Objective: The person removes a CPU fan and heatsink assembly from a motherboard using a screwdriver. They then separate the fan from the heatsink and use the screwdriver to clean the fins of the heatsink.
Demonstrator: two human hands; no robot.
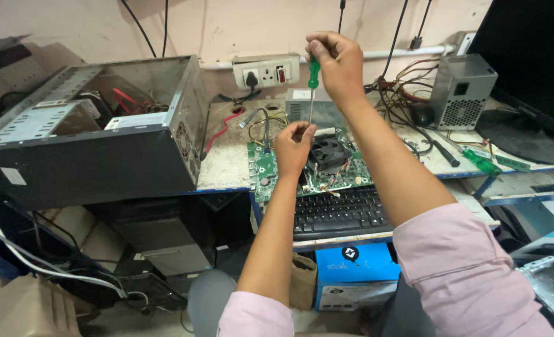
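A green circuit board [264, 170] with a black cooling fan [328, 151] lies on the worn bench, partly over a black keyboard [339, 212]. My right hand [336, 62] is closed around the green handle of a screwdriver [313, 78], held upright above the board. The metal shaft runs down to my left hand [293, 146], whose fingertips pinch it near the tip, just left of the fan. Where the tip meets the board is hidden by my left fingers.
An open computer case [90, 134] lies on its side at the left. A wall socket [265, 70], a grey power supply [461, 90] with loose wires, a dark monitor [532, 68], another green screwdriver [479, 161] and a blue box [355, 265] below the bench surround the board.
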